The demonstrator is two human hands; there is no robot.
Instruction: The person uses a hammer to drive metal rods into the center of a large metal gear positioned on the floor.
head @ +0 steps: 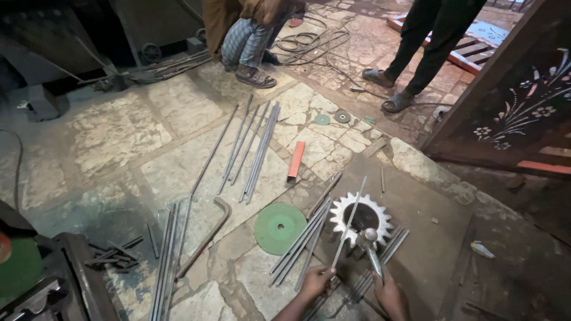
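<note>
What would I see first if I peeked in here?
Low in the middle, a spiky metal ring like a sun lies on a metal plate, with the left hand holding a thin steel rod across it and the right hand gripping a hammer. Just left of them sits a round green cutting disc, and a bundle of long rods lies on the stone floor beyond.

Green cutting disc [280, 227], orange-red bar [295, 160], pale, seemingly silvery toothed ring [360, 217].
</note>
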